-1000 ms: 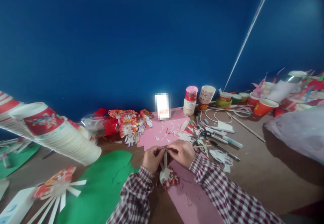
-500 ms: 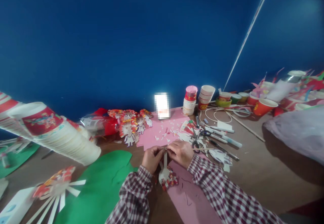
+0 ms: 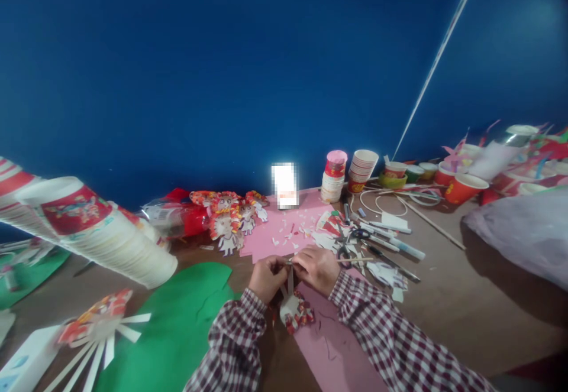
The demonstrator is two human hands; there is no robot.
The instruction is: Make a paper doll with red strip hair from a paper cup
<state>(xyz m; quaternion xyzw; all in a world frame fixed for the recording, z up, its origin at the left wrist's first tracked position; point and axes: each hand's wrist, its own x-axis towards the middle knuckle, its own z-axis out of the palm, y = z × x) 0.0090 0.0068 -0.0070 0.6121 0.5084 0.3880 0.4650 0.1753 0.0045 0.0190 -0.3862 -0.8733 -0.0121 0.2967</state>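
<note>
Between my two hands hangs a cut-open paper cup (image 3: 290, 308), its pale round base and red patterned strips dangling below my fingers. One white strip of it reaches up to my fingertips. My left hand (image 3: 268, 278) is closed in a pinch on that paper strip. My right hand (image 3: 318, 268) is closed too, thumb and forefinger meeting the left at the strip's end. A thin wooden stick (image 3: 357, 260) juts out to the right from under my right hand, level with the pinch. The fingertips hide how strip and stick meet.
Pink paper (image 3: 335, 344) and green paper (image 3: 177, 315) lie near my forearms. Another cut cup (image 3: 100, 327) is at lower left, beside stacked paper cups (image 3: 119, 241). Scissors (image 3: 344, 253), pens (image 3: 406, 248) and paper figures (image 3: 228, 238) lie beyond; a plastic bag (image 3: 523, 232) is right.
Both hands keep nearly the same place and pinch. The hanging cut cup has shifted and turned slightly to the right.
</note>
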